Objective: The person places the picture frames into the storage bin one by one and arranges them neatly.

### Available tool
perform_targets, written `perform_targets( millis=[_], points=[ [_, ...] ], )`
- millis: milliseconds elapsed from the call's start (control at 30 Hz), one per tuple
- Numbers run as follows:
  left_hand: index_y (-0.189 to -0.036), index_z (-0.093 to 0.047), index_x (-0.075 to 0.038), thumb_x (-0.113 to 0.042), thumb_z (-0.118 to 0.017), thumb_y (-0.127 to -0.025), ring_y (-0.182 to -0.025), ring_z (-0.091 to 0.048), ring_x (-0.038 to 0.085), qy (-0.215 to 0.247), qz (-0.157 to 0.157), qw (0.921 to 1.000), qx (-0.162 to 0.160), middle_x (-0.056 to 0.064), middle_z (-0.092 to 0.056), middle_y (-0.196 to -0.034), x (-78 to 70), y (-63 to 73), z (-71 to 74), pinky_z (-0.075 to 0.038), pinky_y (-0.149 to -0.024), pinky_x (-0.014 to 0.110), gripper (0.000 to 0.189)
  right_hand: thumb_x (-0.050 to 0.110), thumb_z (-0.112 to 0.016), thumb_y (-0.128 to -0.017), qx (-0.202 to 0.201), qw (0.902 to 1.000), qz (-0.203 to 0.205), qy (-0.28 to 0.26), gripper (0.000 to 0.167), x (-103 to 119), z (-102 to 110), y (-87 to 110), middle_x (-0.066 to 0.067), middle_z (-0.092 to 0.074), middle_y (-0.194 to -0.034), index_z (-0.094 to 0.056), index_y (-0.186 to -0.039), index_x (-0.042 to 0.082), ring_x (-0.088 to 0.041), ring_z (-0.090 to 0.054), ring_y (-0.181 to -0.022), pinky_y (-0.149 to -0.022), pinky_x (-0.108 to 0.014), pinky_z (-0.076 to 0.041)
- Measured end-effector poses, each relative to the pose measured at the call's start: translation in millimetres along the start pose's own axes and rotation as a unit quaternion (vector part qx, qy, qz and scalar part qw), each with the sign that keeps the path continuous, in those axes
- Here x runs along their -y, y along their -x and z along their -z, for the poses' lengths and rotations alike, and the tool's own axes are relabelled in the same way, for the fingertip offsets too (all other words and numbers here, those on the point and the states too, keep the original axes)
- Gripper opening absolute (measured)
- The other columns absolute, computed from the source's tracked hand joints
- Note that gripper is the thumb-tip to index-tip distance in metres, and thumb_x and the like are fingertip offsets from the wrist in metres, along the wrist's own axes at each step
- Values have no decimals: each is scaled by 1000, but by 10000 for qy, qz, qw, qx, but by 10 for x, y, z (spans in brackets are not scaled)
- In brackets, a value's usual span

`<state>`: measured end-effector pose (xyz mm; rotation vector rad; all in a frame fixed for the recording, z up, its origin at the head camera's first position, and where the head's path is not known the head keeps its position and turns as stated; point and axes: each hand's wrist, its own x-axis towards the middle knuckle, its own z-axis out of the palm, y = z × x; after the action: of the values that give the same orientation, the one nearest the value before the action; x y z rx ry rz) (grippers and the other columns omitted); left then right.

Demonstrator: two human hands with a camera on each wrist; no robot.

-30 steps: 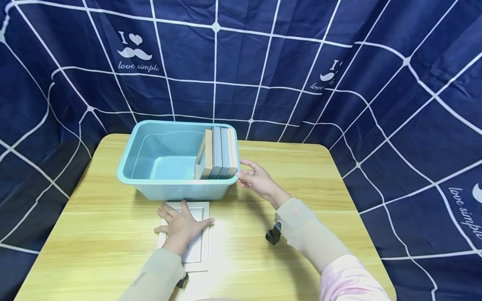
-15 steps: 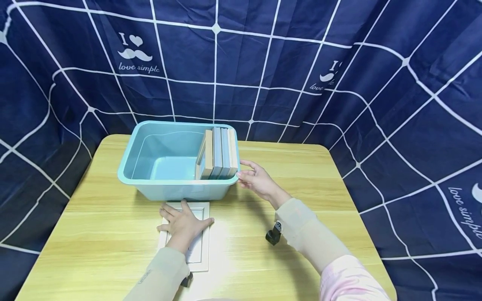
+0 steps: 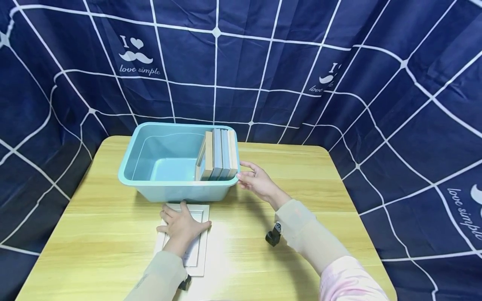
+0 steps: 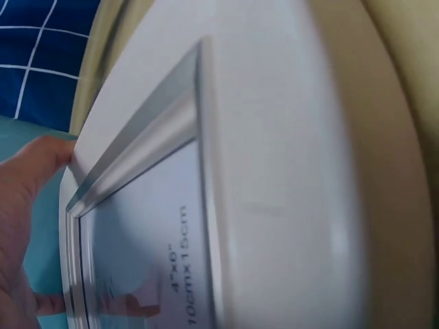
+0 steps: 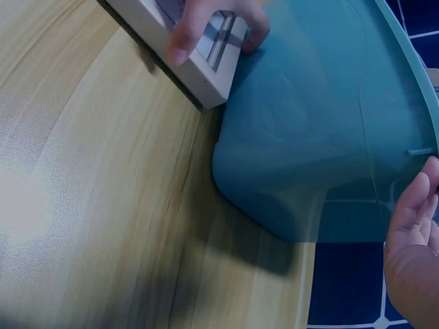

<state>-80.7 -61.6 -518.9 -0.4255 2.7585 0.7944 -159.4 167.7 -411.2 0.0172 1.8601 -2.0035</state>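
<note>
A white picture frame (image 3: 201,246) lies face up on the table, just in front of a light-blue plastic tub (image 3: 180,193). My left hand (image 3: 181,225) spans the frame from above, thumb at its right edge and fingers spread toward its left and far edges. In the left wrist view, the frame's inner panel (image 4: 137,260) shows printed size lettering. My right hand (image 3: 260,182) touches the tub's outer right side by the near corner, with fingers fairly straight. Inside the tub, several frames (image 3: 220,154) stand upright against its right wall.
The wood-grain table (image 3: 301,188) extends around the tub. A dark blue curtain (image 3: 241,62) with white lines surrounds the table at the back and sides. A small black wrist camera (image 3: 273,235) hangs under the right forearm.
The white picture frame has turned slightly, its near end shifting left and toward me. My left thumb has moved slightly left. My right hand and the tub stay practically in place.
</note>
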Motion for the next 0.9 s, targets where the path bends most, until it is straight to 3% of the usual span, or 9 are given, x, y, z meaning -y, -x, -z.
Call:
perform_targets(
  millis=[500, 733, 900],
  points=[
    [-142, -35, -10, -56, -84, -54, -133, 5, 56, 391, -560, 9955, -653, 42, 10, -144, -74, 172, 243, -6, -89, 82, 111, -1, -56, -94, 19, 10000, 44, 25, 56, -24, 23, -15, -2, -64, -88, -32, -145, 3, -14, -62, -76, -68, -22, -52],
    [-138, -37, -11, -53, -86, -49, -134, 2, 54, 715, -717, 9889, -1084, 38, 9, -146, -77, 249, 337, -7, -91, 80, 110, -2, -55, -94, 112, 9999, 85, -12, 56, -5, 14, 9, -2, -65, -87, -30, -145, 1, -12, -61, -75, -69, -23, -52],
    [-134, -38, -10, -50, -88, -46, -134, 1, 52, 995, -891, 9801, -1466, 36, 8, -147, -71, 308, 429, -12, -92, 76, 109, -3, -55, -94, 148, 9998, 139, 25, 57, 23, -9, 34, -2, -65, -87, -29, -145, 0, -12, -61, -74, -69, -23, -52]
  ],
)
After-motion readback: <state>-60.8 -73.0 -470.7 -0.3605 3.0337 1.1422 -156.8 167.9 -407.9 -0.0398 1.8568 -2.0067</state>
